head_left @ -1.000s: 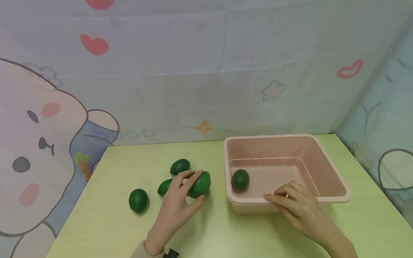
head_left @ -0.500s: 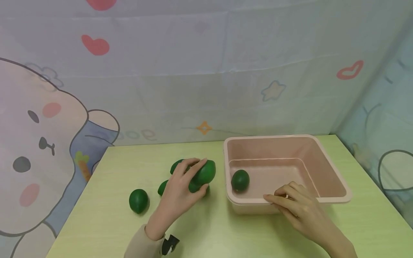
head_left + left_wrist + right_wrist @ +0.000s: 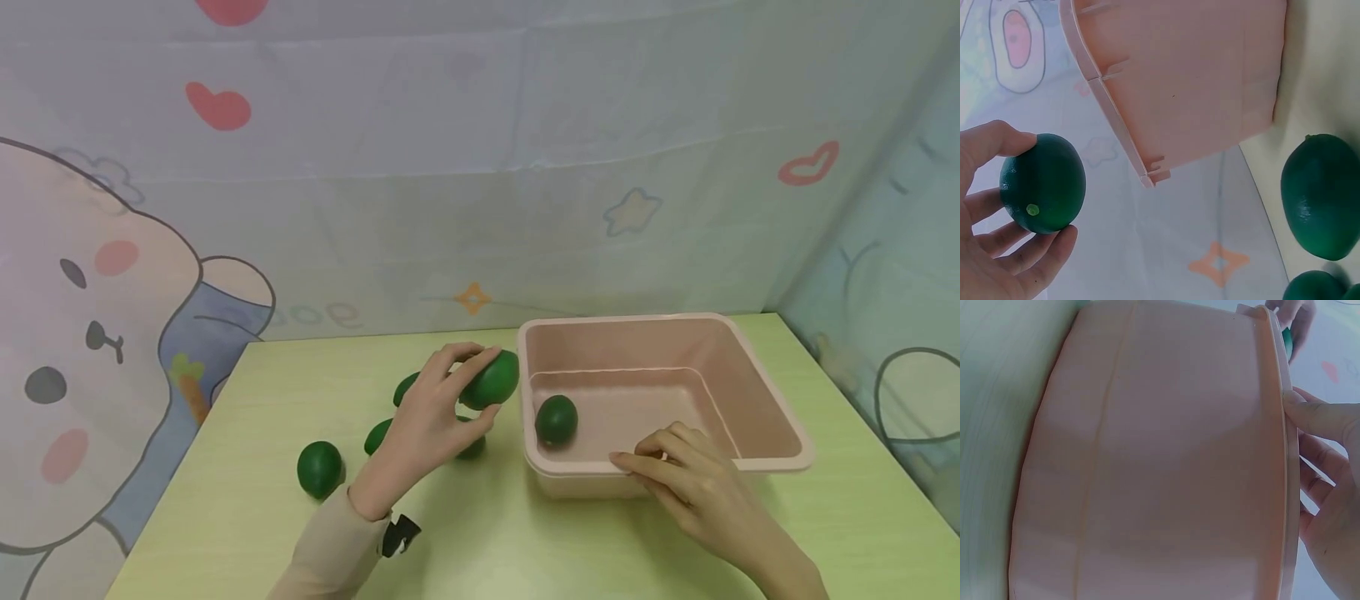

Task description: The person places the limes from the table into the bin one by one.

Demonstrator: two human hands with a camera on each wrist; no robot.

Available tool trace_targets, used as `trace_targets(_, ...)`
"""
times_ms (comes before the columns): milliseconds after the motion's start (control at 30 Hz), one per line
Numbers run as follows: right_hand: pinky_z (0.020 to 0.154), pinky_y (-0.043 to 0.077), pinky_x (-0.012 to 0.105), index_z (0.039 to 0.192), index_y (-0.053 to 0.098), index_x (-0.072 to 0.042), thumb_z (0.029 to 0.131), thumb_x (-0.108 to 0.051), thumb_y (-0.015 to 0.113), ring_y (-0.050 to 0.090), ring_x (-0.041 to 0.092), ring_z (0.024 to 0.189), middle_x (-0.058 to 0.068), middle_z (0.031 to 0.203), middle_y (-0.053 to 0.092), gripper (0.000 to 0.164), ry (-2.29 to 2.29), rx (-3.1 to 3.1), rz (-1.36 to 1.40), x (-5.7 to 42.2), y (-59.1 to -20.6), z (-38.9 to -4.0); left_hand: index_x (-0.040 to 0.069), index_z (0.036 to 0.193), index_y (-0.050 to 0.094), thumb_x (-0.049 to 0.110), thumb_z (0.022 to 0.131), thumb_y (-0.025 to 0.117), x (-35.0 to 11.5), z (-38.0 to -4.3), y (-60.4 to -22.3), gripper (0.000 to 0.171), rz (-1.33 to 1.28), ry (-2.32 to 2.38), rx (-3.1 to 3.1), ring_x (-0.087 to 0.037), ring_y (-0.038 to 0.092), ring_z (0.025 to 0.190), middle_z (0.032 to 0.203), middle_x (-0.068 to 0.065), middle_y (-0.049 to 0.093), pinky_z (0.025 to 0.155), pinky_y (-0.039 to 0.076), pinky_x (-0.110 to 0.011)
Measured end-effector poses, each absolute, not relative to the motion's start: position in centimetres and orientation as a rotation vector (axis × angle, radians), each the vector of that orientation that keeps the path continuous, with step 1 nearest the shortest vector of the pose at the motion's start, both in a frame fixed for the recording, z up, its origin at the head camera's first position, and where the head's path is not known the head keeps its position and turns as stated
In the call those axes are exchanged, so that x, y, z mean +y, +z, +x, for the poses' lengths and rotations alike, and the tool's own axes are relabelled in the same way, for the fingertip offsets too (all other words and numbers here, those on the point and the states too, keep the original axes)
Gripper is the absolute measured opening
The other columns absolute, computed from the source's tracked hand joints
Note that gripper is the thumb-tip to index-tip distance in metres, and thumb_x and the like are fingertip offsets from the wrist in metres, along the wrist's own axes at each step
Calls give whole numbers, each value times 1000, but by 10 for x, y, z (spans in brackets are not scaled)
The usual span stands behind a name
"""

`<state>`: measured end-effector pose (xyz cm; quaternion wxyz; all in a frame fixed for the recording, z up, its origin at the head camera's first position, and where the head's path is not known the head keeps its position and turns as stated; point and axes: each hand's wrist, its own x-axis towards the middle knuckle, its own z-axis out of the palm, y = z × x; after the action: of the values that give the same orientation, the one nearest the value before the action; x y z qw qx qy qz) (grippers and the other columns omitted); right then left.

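Observation:
My left hand holds a dark green lime between thumb and fingertips, raised close to the left rim of a pink plastic bin. In the left wrist view a pale stem spot shows on this lime. My right hand grips the bin's front rim; the right wrist view shows the thumb on the rim's outer side and the fingers behind it. Inside the bin, at its left end, lies another lime. Below and behind my left hand are partly hidden limes on the table.
One lime lies apart at the left of the pale green table. Two more limes, one farther back and one nearer, show past the left hand. A printed cloth hangs behind the table.
My left hand has lifted the lime off the group and carried it up and rightward to the bin's left rim, uncovering another lime beneath. The right hand stays on the rim.

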<state>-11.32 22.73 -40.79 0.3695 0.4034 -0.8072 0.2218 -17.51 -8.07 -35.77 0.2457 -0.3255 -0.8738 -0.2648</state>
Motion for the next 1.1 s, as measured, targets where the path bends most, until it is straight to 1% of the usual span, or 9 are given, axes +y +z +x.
trace_targets(300, 74, 35, 17, 107, 74, -17, 103, -31, 43, 47, 5, 82, -9, 88, 60, 35, 574, -2072, 1035, 227, -408, -114, 16, 134, 56, 17, 78, 77, -71, -185, -347, 59, -939, -759, -2403, -21, 55, 112, 126, -7, 55, 82, 55, -32)
trace_targets(600, 74, 35, 17, 107, 74, -17, 103, -31, 43, 47, 5, 82, -9, 88, 60, 34, 578, -2075, 1033, 228, -408, -114, 19, 138, 53, 21, 81, 75, -59, -191, -337, 60, -1015, -855, -2426, -19, 56, 114, 130, -5, 52, 87, 54, -30)
trace_targets(833, 75, 35, 17, 107, 74, -18, 103, -32, 42, 47, 5, 83, -10, 89, 60, 35, 566, -2084, 1028, 228, -408, -113, 14, 136, 55, 21, 82, 75, -46, -198, -330, 58, -1099, -835, -2397, -17, 55, 115, 128, -5, 54, 90, 52, -27)
trace_targets(1100, 73, 36, 17, 106, 75, -16, 103, -30, 44, 48, 6, 83, -9, 88, 60, 34, 589, -2060, 1044, 227, -407, -114, 14, 135, 56, 21, 82, 75, -31, -205, -321, 57, -1174, -875, -2440, -19, 56, 113, 128, -6, 54, 87, 53, -29)
